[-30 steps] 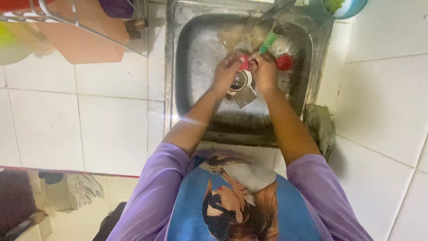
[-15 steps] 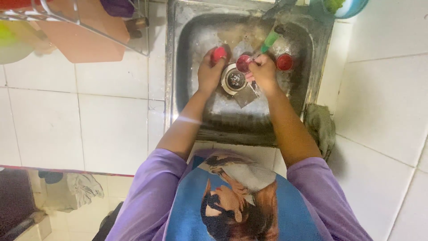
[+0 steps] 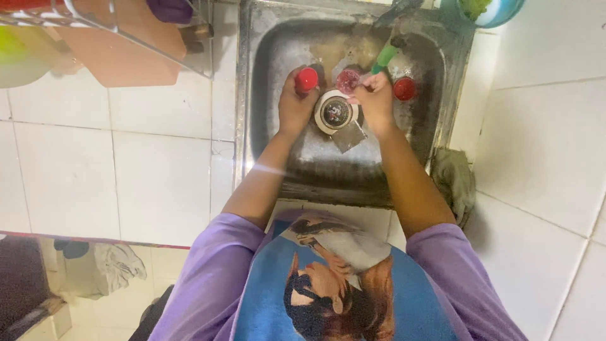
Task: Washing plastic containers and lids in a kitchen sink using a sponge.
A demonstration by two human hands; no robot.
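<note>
Red is the colour to watch: a small red round cap (image 3: 307,79) sits clamped in the fingers of the left hand (image 3: 295,104), over the far left of the basin. The right hand (image 3: 376,101) is closed around a small pinkish-red round cup (image 3: 348,81), held just beyond the round metal drain strainer (image 3: 335,112) at the basin's middle. A third red round lid (image 3: 404,89) lies near the basin's right wall, close to the right hand. A green-tipped tap spout (image 3: 384,58) pokes in from the far right corner. All of it inside a dull, stained steel sink (image 3: 265,76) set into a white tiled counter (image 3: 158,177). A crumpled grey-green rag (image 3: 454,180) slumps at the sink's near right corner. Far left corner of the counter: a wire dish rack (image 3: 126,44) holding an orange cutting board (image 3: 123,53).
</note>
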